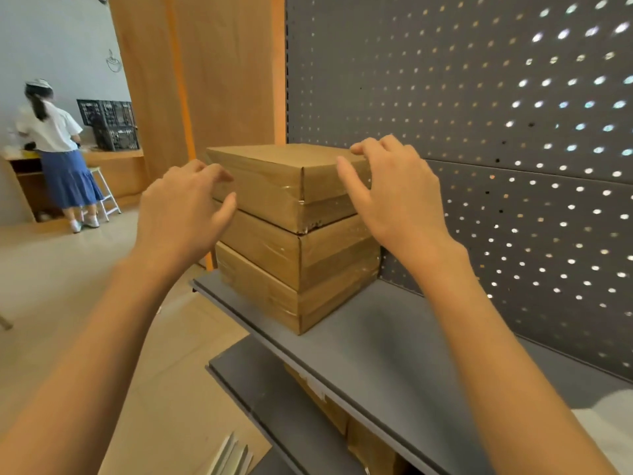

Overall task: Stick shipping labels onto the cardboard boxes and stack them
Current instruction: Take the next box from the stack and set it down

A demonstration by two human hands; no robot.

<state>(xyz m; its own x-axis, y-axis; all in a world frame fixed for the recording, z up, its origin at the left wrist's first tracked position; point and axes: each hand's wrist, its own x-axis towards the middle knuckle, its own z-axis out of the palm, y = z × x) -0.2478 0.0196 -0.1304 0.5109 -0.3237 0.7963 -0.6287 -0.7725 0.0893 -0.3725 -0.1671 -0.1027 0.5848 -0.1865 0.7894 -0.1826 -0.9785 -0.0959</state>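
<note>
Two bare forearms reach forward from the bottom corners toward a stack of three cardboard boxes. Nearest the viewer, at the bottom edge, a lower grey shelf juts out, with more brown boxes tucked beneath the shelf above it. That upper grey shelf carries the stack at its left end, close to the front edge and left corner; the shelf surface to the right of the stack, running back to the panel, is bare.

The top box sits turned slightly askew on the two below it, its near corner overhanging (clear tape glints on all three). No label shows on the visible faces.

The left hand is spread loosely, fingertips and thumb at the top box's left side. The right hand is also spread, fingers resting on the box's right top edge, thumb hanging free in front of its side. Neither hand is closed around anything.

Behind the stack stands a grey pegboard panel. Far left, across open floor, a person stands at a wooden counter holding black crates.
</note>
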